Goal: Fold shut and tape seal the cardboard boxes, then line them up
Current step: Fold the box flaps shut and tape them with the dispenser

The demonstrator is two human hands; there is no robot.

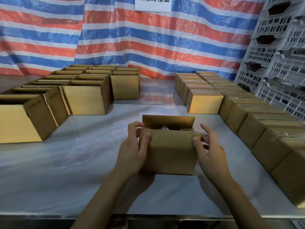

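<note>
We curl the fingers (139, 125) of our left hand (132, 149) over the left top edge of the small brown cardboard box (170, 154), with the thumb on its near flap (170, 136). Our right hand (211, 151) pinches the right corner, thumb in front, lower fingers on the side, index lifted. This one box stands on the pale grey tabletop (66, 162) close before us. Its opening faces up and its long axis runs left to right. The far flap (168, 120) stands upright, and something shiny shows inside. To the left stand open brown cardboard boxes (85, 100) in three files. To the right lie closed brown cardboard boxes (204, 103) in two rows. We cannot count either group exactly.
</note>
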